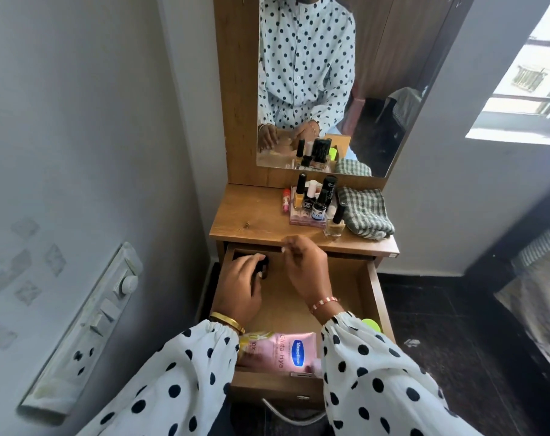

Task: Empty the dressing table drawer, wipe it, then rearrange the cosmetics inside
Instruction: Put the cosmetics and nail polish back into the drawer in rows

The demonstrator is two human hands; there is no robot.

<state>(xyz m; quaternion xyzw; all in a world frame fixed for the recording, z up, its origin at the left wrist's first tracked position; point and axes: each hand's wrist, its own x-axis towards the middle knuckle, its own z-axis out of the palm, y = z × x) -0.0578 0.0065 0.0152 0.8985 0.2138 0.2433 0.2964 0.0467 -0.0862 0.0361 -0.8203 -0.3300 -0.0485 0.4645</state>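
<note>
The wooden drawer stands pulled out below the dressing table top. My left hand reaches into its far left corner and grips a small black item, mostly hidden by my fingers. My right hand hovers over the drawer's back edge with fingers loosely curled; whether it holds anything is hidden. At the drawer's near end lie a pink Vaseline lotion bottle, a yellow item and a green lid.
On the table top stand several nail polish bottles and cosmetics beside a folded green checked cloth. The mirror rises behind. A switchboard is on the left wall. A bed lies at the right.
</note>
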